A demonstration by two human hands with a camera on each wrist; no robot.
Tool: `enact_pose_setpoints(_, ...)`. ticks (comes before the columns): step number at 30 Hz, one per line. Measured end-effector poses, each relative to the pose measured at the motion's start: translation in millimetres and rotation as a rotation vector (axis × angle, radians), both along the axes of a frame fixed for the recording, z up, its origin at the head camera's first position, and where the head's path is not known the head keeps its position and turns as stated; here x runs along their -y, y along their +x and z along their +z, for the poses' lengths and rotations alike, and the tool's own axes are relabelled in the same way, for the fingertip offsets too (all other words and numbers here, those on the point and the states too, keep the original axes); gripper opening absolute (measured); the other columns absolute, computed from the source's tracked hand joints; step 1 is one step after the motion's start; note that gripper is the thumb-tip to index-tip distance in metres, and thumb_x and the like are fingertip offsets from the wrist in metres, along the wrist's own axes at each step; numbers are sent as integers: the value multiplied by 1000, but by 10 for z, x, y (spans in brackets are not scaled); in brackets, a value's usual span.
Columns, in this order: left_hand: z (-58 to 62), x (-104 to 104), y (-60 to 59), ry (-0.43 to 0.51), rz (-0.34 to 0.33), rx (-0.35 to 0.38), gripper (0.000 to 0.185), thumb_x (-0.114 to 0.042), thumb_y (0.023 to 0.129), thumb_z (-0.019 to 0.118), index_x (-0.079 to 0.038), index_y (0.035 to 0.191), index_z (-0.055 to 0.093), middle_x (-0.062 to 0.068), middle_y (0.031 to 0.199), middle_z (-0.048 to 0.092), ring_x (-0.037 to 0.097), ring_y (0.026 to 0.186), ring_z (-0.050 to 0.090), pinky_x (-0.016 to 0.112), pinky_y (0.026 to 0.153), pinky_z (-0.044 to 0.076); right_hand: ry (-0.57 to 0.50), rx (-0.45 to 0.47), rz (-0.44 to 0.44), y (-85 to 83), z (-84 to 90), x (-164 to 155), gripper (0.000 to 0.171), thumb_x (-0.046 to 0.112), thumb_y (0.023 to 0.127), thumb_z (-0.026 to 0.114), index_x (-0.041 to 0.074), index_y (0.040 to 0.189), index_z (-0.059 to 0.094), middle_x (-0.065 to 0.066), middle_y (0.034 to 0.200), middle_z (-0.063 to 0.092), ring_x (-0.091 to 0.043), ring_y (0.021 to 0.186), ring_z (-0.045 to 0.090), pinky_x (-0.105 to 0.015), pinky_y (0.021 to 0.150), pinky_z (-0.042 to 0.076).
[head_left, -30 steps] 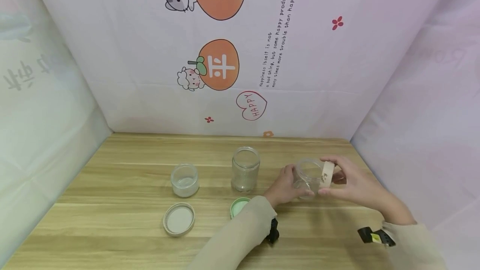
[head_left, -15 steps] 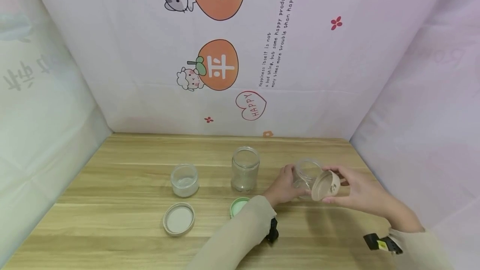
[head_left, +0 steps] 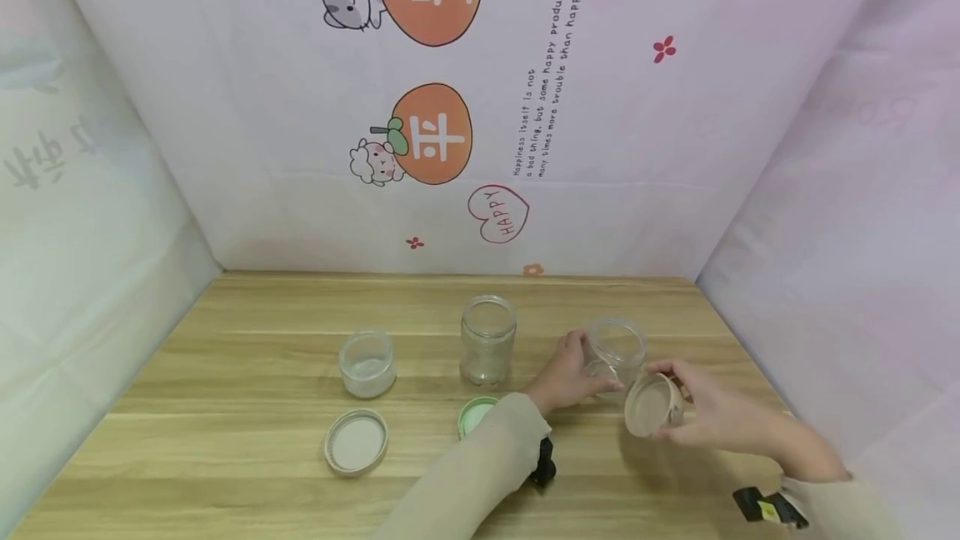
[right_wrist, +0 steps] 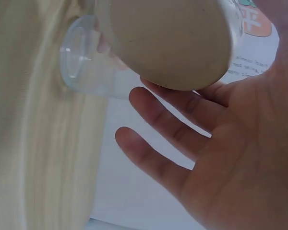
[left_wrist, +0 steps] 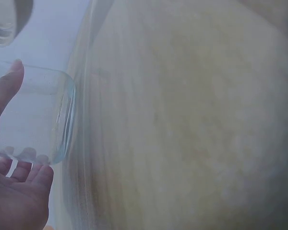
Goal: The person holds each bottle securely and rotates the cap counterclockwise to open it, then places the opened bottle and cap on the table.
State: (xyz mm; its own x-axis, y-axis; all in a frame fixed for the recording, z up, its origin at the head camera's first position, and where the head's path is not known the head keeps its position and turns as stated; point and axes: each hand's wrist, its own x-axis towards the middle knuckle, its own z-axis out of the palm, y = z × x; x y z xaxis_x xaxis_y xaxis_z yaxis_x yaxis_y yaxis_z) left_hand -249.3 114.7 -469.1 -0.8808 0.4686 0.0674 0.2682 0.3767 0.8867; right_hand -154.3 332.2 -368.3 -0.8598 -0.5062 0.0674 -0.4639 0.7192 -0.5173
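Lid now off and lowered: beige lid (head_left: 654, 405) sits in the right hand (head_left: 705, 419) at lower right of the head frame, below and right of the clear jar's mouth, underside tipped toward the camera. One second back, same lid stood on edge right against the jar rim; half a second back, already peeling away and tilting. Reads as the unscrewing step done, lid on its way down toward the table, not yet touching wood.

Right hand: thumb and fingertips pinching the lid rim, other fingers (right_wrist: 158, 158) loosely spread in the right wrist view, lid (right_wrist: 170, 43) filling the top of that frame.

Left hand (head_left: 567, 373): fingers wrapped round the clear plastic jar (head_left: 615, 350), steadying it upright on the wooden table (head_left: 225, 440), centre right of frame. Same grip as before, no shift. Left wrist view shows jar base (left_wrist: 43, 115) at left edge, thumb above, fingertips (left_wrist: 24, 158) below.

Unchanged elsewhere: tall open glass jar (head_left: 488, 340) at centre, short glass jar (head_left: 367, 363) to its left, white lid (head_left: 356, 442) lower left of centre, green lid (head_left: 474, 415) partly hidden by the left sleeve.

Jar mouth open and clear of the lid now.
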Motion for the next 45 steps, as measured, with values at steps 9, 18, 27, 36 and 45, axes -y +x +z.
enact_pose_setpoints(9, -27, -5, 1, 2, 2, 3, 100, -48, 81, 83, -8, 154, 28, 8, 147, 38, 20, 132, 43, 40, 109, 41, 0, -62, 63, 11, -356, -61, 82, 42, 77, 87, 3, 139, 50, -5, 126, 61, -22, 105, 58, -51, 79, 54)
enact_pose_setpoints(18, -22, -12, -7, -9, 11, -11, 98, -46, 81, 83, -7, 153, 29, 8, 147, 38, 20, 133, 43, 39, 109, 40, -71, 55, 39, 1, -587, -64, 81, 37, 77, 87, 8, 141, 46, -7, 127, 59, -24, 111, 56, -55, 84, 51)
enact_pose_setpoints(27, -25, -17, -3, -2, 17, -15, 98, -45, 79, 85, -7, 152, 31, 6, 144, 41, 18, 131, 44, 37, 109, 40, -46, 57, 34, -23, -706, -51, 87, 37, 74, 89, 2, 142, 46, -10, 128, 59, -29, 112, 57, -62, 88, 48)
enact_pose_setpoints(36, -18, 2, -2, 8, 20, -1, 99, -45, 80, 84, -8, 153, 30, 6, 146, 39, 19, 132, 43, 38, 109, 40, 6, -19, 67, -45, -745, -9, 93, 39, 71, 90, 1, 143, 47, -18, 133, 58, -40, 116, 55, -65, 90, 47)
enact_pose_setpoints(45, 13, 15, 9, 0, 14, -17, 99, -46, 80, 84, -7, 153, 29, 8, 147, 38, 18, 132, 42, 36, 108, 40, -31, 60, 25, -35, -681, 1, 79, 39, 84, 81, 2, 144, 47, -18, 134, 56, -41, 115, 55, -68, 89, 46)
